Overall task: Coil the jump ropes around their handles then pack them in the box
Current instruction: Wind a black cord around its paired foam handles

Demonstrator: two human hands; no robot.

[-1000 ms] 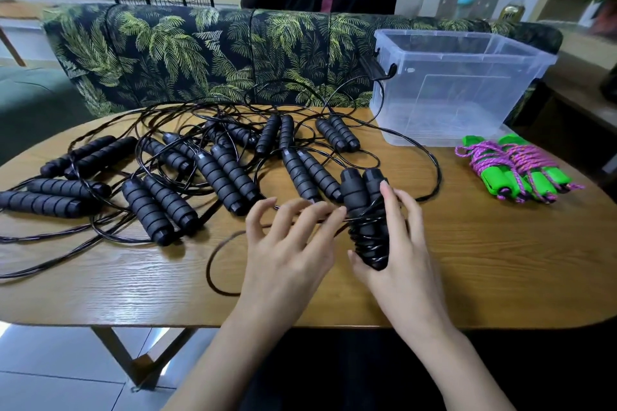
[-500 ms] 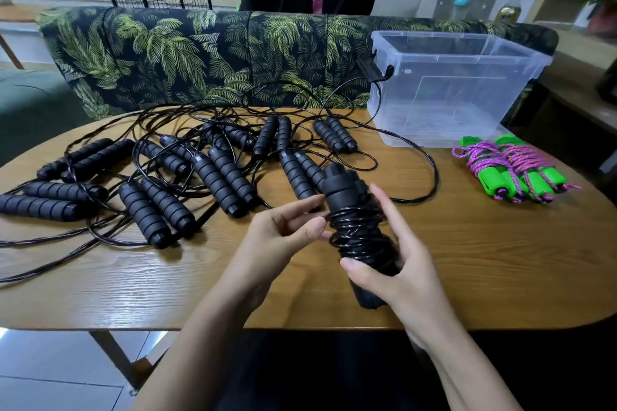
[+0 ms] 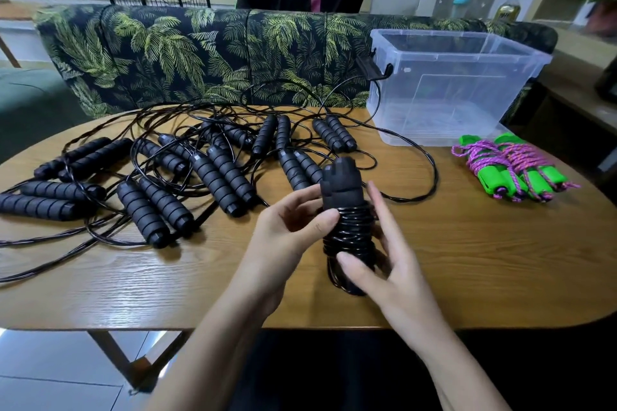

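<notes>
In the head view I hold the bundle (image 3: 347,210) upright between both hands, just above the table (image 3: 467,260). It is two black handles side by side with black cord wound round their middle. My right hand (image 3: 384,264) takes it from the right and from below, with the thumb laid across the lowest turns and the fingers stretched up behind. My left hand (image 3: 287,237) pinches it from the left, thumb on the upper turns and fingers behind the handles. Neither hand is spread wide; both are closed on the bundle. A slack loop of cord hangs below my right thumb, so I judge this rope's coiling to be at its last turns, though I cannot see the cord's end. The box (image 3: 450,87) stands open beyond and right of the grip, well apart, and I see no rope in it. The green ropes (image 3: 514,170) lie right of the grip, already wound. The loose ropes (image 3: 213,173) sprawl to its left. Next I would tuck the tail under a turn while my right thumb pins the coils, then carry the bundle to the box.
</notes>
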